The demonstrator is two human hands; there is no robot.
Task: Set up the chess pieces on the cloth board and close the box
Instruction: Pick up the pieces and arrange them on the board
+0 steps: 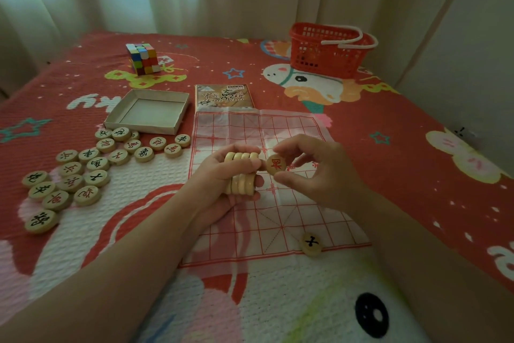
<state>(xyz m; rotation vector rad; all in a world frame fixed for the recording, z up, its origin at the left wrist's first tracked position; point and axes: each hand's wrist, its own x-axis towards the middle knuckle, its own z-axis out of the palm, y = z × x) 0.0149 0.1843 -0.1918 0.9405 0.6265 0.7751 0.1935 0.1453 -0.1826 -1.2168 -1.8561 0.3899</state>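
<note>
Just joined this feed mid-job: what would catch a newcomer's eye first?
First the two hands over the middle of the cloth board: the left hand grips a stack of wooden pieces while the right hand pinches a red-marked piece beside it. Next, the scatter of loose pieces on the bedspread to the left, near the open box tray, and the red basket at the far right.

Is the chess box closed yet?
No, the box tray lies open, and its printed lid lies apart beside it.
</note>
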